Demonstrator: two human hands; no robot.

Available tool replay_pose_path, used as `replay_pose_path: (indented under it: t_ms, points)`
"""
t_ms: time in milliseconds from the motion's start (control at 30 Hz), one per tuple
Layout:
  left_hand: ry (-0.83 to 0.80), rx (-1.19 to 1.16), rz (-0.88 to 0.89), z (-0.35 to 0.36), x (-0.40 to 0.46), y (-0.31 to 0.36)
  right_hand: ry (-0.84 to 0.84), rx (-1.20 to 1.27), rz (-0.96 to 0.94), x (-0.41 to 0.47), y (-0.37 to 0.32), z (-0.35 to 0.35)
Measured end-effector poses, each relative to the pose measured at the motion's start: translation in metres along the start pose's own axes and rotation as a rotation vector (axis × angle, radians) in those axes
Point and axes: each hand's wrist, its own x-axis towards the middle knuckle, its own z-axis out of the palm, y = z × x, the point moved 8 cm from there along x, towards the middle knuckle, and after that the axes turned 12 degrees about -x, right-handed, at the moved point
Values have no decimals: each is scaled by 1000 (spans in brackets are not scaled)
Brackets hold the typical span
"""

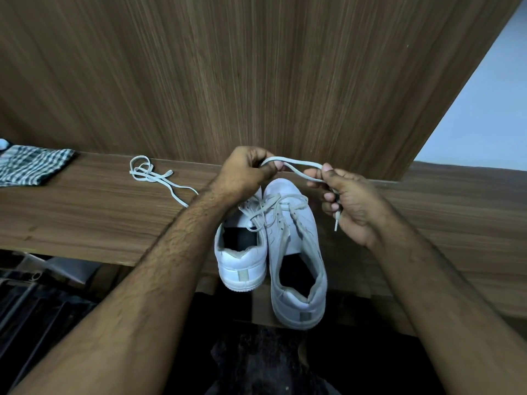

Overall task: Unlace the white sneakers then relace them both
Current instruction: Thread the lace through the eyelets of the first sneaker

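Hands (296,183) pinching pale lace (299,163), white sneakers (271,246) — scuffed

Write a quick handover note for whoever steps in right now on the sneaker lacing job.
Left hand: pinches one stretch of the held lace.
Right hand: grips the same lace, its tip hanging below the fingers.
Both white sneakers sit side by side at the wooden shelf edge, heels toward you.
Left sneaker: lace looks removed; a loose lace lies on the shelf to the left.
Right sneaker: lace remains threaded near the toe.
Left: finish unlacing, then relace both.
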Motion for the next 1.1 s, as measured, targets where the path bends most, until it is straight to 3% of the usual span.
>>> replay_pose_path:
  t_ms: [133, 367, 533, 733, 933, 1100]
  points:
    - [-63, 51, 15, 5, 1, 1, -57, -55, 29, 0, 5, 5]
    - [-346, -12, -54, 33, -19, 7, -79, -374, -82, -7, 0, 9]
    - [-257, 111, 77, 32, -15, 17, -110, -404, -142, -10, -7, 15]
    - [-60, -69, 34, 16, -5, 13, -53, -331, -142, -7, -10, 10]
    - [179, -25, 28, -8, 3, 7, 13, -201, -128, -2, -9, 2]
    - [121, 63, 15, -3, -3, 9, -39, -80, -57, -2, -4, 3]
